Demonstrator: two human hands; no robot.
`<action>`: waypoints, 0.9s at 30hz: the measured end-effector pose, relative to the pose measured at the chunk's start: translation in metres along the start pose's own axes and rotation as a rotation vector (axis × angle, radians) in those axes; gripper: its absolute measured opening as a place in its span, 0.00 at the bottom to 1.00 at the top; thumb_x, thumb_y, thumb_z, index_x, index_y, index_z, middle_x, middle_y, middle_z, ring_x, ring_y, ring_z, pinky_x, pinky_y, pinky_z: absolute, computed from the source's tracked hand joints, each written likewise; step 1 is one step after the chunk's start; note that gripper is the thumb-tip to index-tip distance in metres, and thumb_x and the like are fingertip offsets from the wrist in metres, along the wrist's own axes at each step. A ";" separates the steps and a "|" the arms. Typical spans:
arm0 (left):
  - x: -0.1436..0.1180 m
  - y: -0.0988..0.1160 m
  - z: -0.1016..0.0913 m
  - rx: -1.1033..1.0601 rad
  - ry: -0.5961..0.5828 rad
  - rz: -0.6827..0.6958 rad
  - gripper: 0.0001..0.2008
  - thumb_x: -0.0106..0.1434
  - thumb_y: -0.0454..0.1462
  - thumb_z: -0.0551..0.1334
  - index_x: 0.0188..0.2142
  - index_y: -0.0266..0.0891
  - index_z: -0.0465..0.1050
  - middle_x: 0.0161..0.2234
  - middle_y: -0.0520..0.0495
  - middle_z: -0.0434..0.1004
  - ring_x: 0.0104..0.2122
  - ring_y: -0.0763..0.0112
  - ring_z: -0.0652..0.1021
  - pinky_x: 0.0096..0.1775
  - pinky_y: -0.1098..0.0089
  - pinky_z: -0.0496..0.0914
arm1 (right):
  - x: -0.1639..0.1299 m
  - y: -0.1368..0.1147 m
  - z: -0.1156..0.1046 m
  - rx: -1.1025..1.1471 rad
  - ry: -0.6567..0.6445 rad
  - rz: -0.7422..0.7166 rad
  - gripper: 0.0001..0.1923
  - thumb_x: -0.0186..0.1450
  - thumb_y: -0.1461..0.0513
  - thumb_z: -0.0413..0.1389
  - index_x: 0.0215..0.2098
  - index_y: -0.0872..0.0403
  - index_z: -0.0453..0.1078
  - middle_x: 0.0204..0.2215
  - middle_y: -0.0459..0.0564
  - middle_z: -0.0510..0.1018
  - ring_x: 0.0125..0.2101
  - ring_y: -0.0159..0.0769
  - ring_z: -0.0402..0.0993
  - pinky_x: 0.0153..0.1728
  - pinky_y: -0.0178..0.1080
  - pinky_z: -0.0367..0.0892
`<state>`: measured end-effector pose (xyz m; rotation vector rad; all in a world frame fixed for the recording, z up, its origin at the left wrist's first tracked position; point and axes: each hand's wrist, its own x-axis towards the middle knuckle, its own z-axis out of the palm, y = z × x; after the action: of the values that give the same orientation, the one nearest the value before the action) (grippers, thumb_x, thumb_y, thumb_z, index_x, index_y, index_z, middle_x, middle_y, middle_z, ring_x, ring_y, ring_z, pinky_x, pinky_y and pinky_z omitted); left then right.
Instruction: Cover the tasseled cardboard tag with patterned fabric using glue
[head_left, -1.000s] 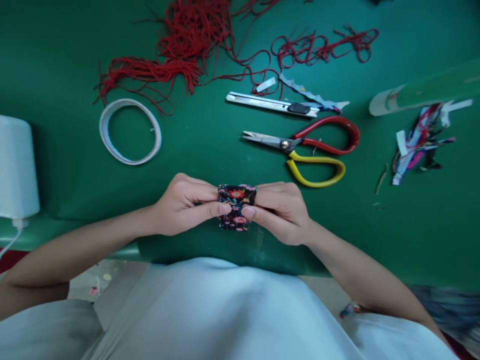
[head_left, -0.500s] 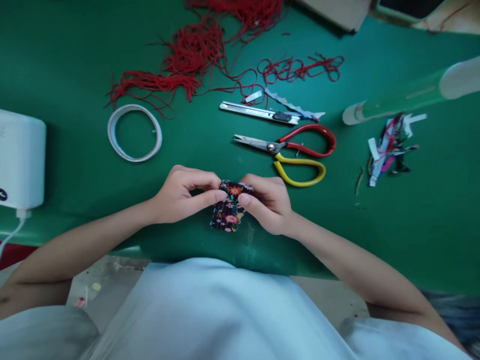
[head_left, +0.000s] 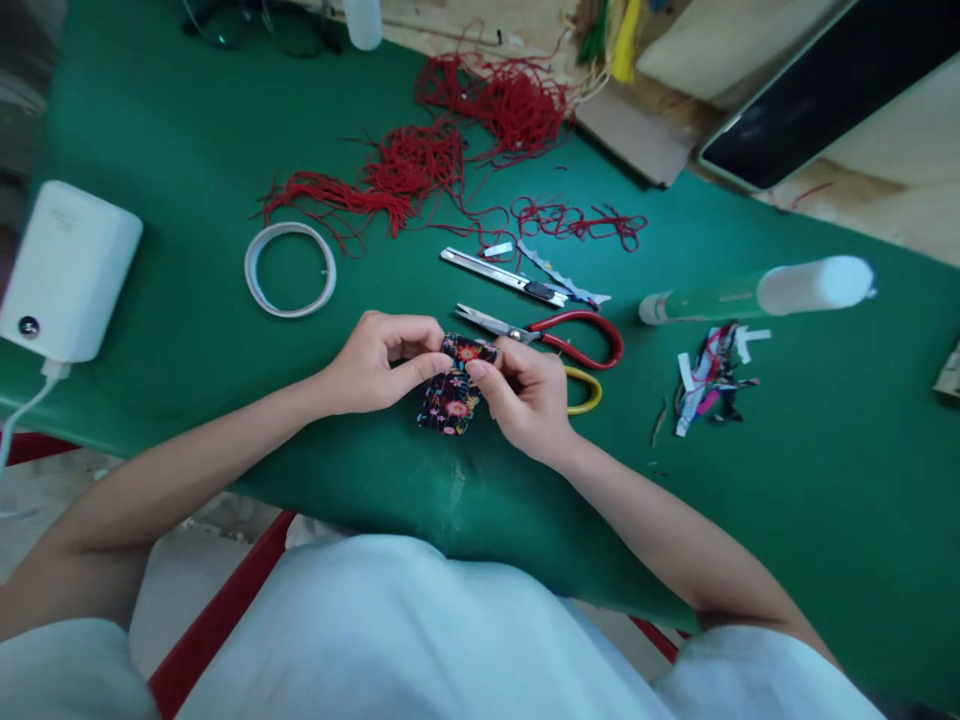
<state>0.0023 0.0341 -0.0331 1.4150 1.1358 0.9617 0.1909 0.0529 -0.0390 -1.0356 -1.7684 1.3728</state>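
A small dark piece of fabric with a bright flower print (head_left: 448,402) is pinched between my two hands above the green table, its lower part hanging toward me. My left hand (head_left: 390,362) grips its upper left edge between thumb and fingers. On the other side, my right hand (head_left: 529,395) holds the upper right edge, the thumb pressed on the front. The fingers behind the fabric are partly hidden. Just beyond my right hand lie scissors (head_left: 585,335) with one red and one yellow handle, partly covered by that hand. A utility knife (head_left: 502,277) lies past them.
Red cords (head_left: 412,170) spread over the table's far part. A roll of tape (head_left: 253,270) and a white power bank with a cable (head_left: 82,265) lie left. Rightward are a green-and-white bottle (head_left: 814,285), a pile of scraps (head_left: 705,385) and a dark-screened device (head_left: 810,95).
The camera view has tilted and shifted, showing more of the table's far side. Both hands still hold the fabric, and my right hand now overlaps the scissors in view.
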 end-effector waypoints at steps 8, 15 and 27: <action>0.012 -0.009 -0.016 -0.019 -0.266 0.102 0.12 0.63 0.43 0.62 0.28 0.38 0.65 0.18 0.57 0.61 0.18 0.79 0.62 0.22 0.76 0.56 | 0.004 0.004 0.004 0.129 -0.038 0.022 0.21 0.66 0.54 0.56 0.19 0.54 0.59 0.12 0.38 0.61 0.16 0.22 0.52 0.19 0.30 0.49; 0.038 -0.007 -0.025 0.082 -0.509 0.215 0.17 0.66 0.43 0.56 0.23 0.37 0.66 0.19 0.55 0.59 0.20 0.79 0.61 0.25 0.75 0.57 | 0.006 0.003 0.002 0.082 -0.113 -0.035 0.19 0.67 0.56 0.55 0.20 0.55 0.61 0.13 0.38 0.61 0.16 0.22 0.52 0.19 0.31 0.48; 0.038 -0.005 -0.027 0.029 -0.484 0.197 0.19 0.65 0.41 0.60 0.20 0.36 0.61 0.18 0.57 0.55 0.20 0.81 0.59 0.24 0.76 0.54 | 0.028 0.007 0.001 0.069 -0.182 -0.202 0.18 0.69 0.59 0.53 0.22 0.55 0.61 0.16 0.38 0.60 0.19 0.22 0.53 0.23 0.30 0.51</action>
<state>-0.0161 0.0772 -0.0352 1.6903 0.6619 0.6817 0.1777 0.0781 -0.0448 -0.6931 -1.8850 1.4251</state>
